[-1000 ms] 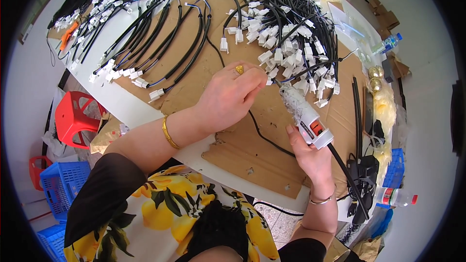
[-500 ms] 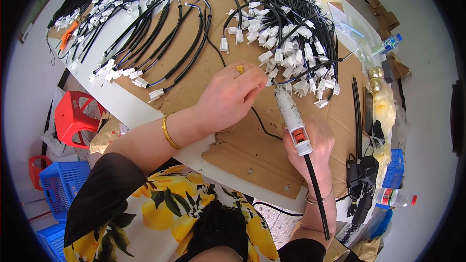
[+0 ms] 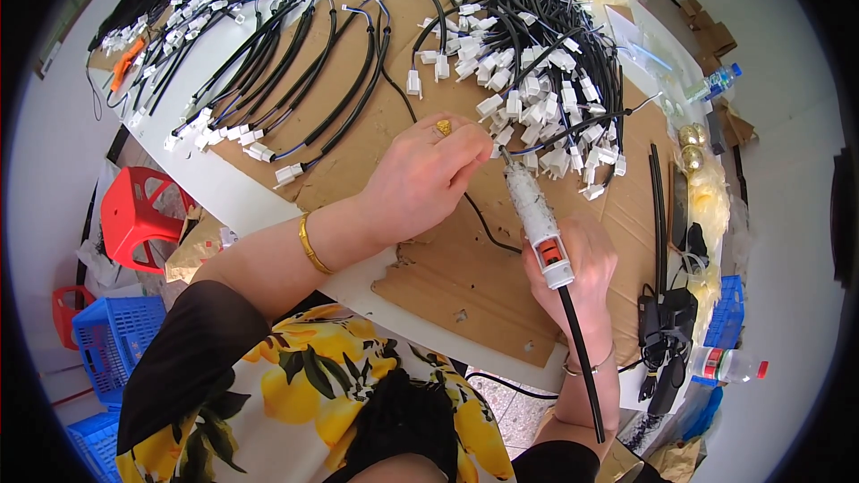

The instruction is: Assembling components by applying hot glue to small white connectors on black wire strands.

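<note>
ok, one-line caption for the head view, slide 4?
Right hand holds a soldering iron to a black wire pinched by the left hand over cardboard.

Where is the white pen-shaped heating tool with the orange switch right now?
In the head view, right of centre: the white pen-shaped heating tool is in the right hand, tip beside the left hand, over the brown cardboard sheet.

Single head-worn fisheye view, looking steeply down from close above the bench (image 3: 295, 215); the wearer's forearms enter from the lower edge, straight lines bowing toward the rim.
</note>
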{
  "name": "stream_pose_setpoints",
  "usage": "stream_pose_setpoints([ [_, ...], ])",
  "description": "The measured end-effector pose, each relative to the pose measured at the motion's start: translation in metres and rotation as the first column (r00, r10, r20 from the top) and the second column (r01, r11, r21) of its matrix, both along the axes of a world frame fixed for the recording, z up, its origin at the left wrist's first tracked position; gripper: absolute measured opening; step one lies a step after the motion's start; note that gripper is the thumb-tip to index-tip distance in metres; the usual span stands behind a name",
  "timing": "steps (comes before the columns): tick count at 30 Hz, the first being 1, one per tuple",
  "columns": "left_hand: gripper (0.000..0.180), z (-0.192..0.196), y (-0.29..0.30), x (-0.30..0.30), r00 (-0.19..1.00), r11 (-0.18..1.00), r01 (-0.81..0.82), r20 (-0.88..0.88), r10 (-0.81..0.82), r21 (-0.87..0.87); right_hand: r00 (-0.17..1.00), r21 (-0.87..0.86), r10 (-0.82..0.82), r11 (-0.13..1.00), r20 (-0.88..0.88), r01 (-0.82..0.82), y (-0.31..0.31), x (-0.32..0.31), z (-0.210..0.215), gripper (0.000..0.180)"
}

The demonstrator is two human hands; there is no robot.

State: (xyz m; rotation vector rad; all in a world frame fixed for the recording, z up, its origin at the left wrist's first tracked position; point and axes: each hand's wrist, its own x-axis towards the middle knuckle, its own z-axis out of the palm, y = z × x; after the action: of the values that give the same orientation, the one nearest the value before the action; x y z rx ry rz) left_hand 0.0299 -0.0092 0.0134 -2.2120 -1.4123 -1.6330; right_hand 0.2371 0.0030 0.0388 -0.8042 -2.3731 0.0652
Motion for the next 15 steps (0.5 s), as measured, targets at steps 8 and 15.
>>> stream_pose_setpoints([
  [8,0.017,0.0005,0.0001,-0.0004,1.000,1.000,-0.009,-0.012,0.009,0.010,1.000,0.009,-0.016,1.000,-0.005,0.016,0.0013,-0.0003,-0.0010,0.022],
  [15,0.015,0.0019,0.0007,-0.0004,1.000,0.999,-0.018,-0.001,0.018,0.037,0.999,-0.010,-0.010,1.000,-0.038,0.010,0.0015,-0.0009,0.0003,0.021],
])
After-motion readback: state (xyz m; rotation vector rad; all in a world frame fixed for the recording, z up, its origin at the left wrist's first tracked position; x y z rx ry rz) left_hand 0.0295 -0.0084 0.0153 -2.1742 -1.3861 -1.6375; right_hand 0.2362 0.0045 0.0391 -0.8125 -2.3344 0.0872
